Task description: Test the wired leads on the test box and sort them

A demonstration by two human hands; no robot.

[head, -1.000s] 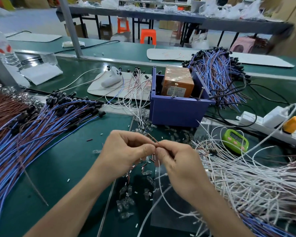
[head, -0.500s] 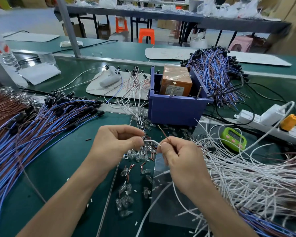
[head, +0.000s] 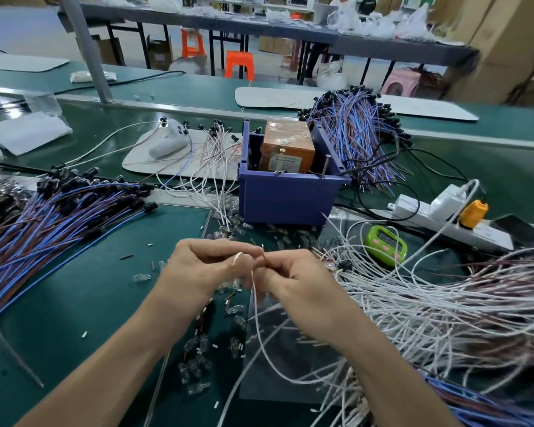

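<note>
I see the green bench lying under the grip and spreading to all sides of it. To the right of the grip lies the large pile of white leads, with its nearest strands just beside my right wrist. To the left of the grip, well apart, a thick bundle of blue and brown leads lies fanned out. Straight beyond the grip stands the blue bin with the orange test box inside it. Beyond and to the right of the grip is the green timer.

The left hand and the right hand meet fingertip to fingertip above the bench. Both have curled fingers, and each one pinches the top end of one white lead between thumb and forefinger. From the grip this lead hangs down, loops under my right forearm and goes toward the pile. Directly below the grip, small clear bulbs lie scattered on the bench.
</note>
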